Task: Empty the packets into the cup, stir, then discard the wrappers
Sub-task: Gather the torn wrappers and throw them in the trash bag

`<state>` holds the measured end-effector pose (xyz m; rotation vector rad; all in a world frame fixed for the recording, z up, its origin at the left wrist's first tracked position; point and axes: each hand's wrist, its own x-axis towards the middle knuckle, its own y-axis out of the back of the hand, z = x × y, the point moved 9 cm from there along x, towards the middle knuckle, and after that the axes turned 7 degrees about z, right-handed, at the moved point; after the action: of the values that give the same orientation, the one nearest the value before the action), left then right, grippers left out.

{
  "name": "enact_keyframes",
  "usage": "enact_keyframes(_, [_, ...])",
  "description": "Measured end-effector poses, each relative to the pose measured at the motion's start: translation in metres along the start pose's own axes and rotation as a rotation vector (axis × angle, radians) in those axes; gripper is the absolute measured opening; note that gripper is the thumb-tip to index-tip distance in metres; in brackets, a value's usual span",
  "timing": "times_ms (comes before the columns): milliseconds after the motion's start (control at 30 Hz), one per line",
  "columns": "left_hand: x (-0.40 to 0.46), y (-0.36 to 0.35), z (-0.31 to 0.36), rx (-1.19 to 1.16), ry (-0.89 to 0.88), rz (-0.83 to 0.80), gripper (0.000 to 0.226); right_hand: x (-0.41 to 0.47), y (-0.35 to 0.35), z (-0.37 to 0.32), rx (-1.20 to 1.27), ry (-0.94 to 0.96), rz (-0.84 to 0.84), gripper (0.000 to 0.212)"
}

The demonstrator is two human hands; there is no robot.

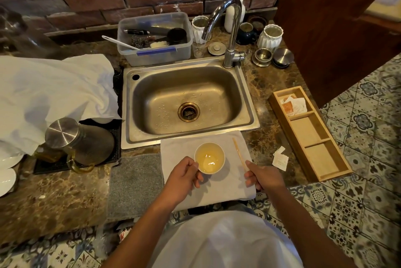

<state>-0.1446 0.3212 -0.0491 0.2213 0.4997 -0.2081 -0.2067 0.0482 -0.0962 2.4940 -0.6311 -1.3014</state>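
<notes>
The left hand (184,177) has a grip on the cup (209,157): its fingers curl round the near left side of the cup, thumb up by the rim. The cup sits on a pale cloth (225,189) just in front of the sink (188,102) and holds a clear yellowish liquid.

The right hand (263,177) pinches the near end of a thin wooden stick (238,154) between thumb and curled fingers. The stick slants away from the hand toward the sink, lying just right of the cup and not in the liquid; whether its far end rests on the cloth is hard to tell.

Two torn white wrappers (280,158) lie on the counter (271,137) to the right of the cloth, near the hand but apart from it. Beyond them stands a long wooden tray (335,164) with three compartments; the farthest one holds a few packets (293,106), white and orange.

A grey mat (135,185) lies left of the cloth, touching its edge. Farther left a glass pitcher (80,144) with a steel lid stands on a black mat. The tap (230,28) arches over the back of the sink.
</notes>
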Motion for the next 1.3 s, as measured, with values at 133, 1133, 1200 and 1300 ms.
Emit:
enact_keyframes(133, [0.001, -0.001, -0.002, -0.009, -0.005, -0.002, 0.023, -0.025, -0.006, -0.047, 0.001, 0.228, -0.086, 0.030])
enact_keyframes(1133, [0.007, 0.022, 0.021, 0.194, -0.081, 0.209, 0.043, -0.063, -0.054, -0.106, -0.314, 0.737, -0.196, 0.041])
enact_keyframes(1200, [-0.003, 0.027, 0.036, 0.346, -0.157, 0.296, 0.037, -0.062, -0.050, -0.106, -0.286, 0.722, -0.210, 0.042])
enact_keyframes(1300, [-0.023, 0.028, 0.067, 0.385, -0.276, 0.424, 0.036, -0.051, -0.023, -0.105, -0.160, 0.642, -0.166, 0.043])
